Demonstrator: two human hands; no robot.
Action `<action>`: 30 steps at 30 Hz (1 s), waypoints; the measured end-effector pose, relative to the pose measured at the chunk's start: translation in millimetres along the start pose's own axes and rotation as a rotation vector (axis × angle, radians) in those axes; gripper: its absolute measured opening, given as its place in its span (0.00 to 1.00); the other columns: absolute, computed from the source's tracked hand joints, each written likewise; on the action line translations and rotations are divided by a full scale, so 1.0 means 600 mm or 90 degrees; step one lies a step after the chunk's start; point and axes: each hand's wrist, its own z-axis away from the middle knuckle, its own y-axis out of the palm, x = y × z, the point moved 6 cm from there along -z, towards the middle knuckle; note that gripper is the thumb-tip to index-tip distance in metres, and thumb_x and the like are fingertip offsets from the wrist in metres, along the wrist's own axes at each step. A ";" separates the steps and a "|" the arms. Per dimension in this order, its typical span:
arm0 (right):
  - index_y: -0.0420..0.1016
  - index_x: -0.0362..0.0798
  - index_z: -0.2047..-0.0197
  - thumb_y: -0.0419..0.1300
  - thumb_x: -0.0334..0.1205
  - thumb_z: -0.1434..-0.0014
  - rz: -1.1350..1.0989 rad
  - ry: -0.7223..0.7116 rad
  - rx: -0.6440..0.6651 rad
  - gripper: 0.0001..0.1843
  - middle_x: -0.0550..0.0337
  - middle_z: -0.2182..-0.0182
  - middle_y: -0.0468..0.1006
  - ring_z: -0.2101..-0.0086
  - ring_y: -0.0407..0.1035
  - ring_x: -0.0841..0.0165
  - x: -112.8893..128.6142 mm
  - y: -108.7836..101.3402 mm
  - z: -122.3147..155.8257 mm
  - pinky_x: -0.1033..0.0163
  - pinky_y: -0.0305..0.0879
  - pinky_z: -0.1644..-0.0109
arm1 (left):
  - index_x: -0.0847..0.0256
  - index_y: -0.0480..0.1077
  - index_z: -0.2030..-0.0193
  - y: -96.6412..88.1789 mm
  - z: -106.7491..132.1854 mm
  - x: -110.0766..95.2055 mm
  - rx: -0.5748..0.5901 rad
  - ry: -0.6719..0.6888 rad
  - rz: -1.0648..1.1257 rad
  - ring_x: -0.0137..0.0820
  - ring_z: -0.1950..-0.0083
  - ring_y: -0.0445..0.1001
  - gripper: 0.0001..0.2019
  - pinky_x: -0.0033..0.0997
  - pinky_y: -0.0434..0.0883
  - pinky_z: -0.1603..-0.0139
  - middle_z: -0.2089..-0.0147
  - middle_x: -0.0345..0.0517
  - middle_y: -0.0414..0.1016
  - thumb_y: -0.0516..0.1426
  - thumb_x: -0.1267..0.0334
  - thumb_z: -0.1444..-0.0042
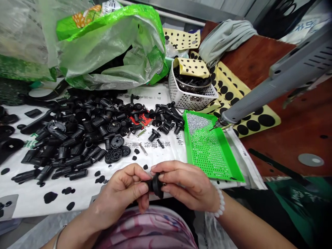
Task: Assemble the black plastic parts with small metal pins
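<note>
Close to my body, both hands hold one small black plastic part [157, 185] with a round disc and a short stem. My left hand [129, 186] pinches the stem end between thumb and fingers. On the disc side, the fingers of my right hand [185, 185] are closed around the rim; they cover much of it. Beyond my hands, a large heap of black plastic parts [77, 138] covers the left of the table. A smaller cluster of black stemmed parts [166, 117] lies ahead. To the right sits a green tray [189, 148] with many small silvery screws [198, 123].
A grey electric screwdriver [241, 103] slants in from the right, its tip over the tray. Behind stand a white perforated basket [192, 98] and green-and-clear plastic bags [111, 48]. Yellow sheets with black round pads [251, 124] lie beside a grey cloth [225, 36].
</note>
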 end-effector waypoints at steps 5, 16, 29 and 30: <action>0.70 0.39 0.57 0.56 0.28 0.40 0.108 -0.081 0.033 0.07 0.41 0.54 0.77 0.53 0.72 0.67 0.013 0.008 0.008 0.67 0.71 0.52 | 0.61 0.66 0.66 0.001 -0.001 0.017 0.008 -0.076 0.095 0.23 0.85 0.69 0.14 0.17 0.64 0.84 0.82 0.37 0.74 0.64 0.55 0.50; 0.72 0.42 0.56 0.57 0.31 0.40 -0.025 0.061 -0.043 0.08 0.43 0.55 0.77 0.54 0.72 0.65 -0.027 0.007 0.010 0.61 0.72 0.53 | 0.62 0.66 0.63 -0.013 -0.005 0.004 -0.079 0.028 -0.071 0.23 0.81 0.69 0.14 0.20 0.66 0.78 0.80 0.38 0.75 0.62 0.56 0.49; 0.71 0.47 0.52 0.63 0.30 0.46 -0.222 0.225 -0.207 0.17 0.50 0.55 0.73 0.57 0.73 0.65 -0.050 0.011 0.050 0.61 0.75 0.56 | 0.63 0.67 0.59 -0.024 -0.003 -0.017 -0.159 0.080 -0.155 0.24 0.77 0.70 0.13 0.23 0.68 0.73 0.78 0.38 0.74 0.62 0.59 0.48; 0.71 0.47 0.53 0.63 0.30 0.46 -0.226 0.225 -0.217 0.17 0.51 0.55 0.73 0.57 0.73 0.65 -0.051 0.009 0.052 0.61 0.75 0.56 | 0.63 0.67 0.59 -0.026 -0.003 -0.017 -0.160 0.082 -0.156 0.24 0.77 0.70 0.13 0.23 0.68 0.74 0.78 0.39 0.74 0.61 0.59 0.48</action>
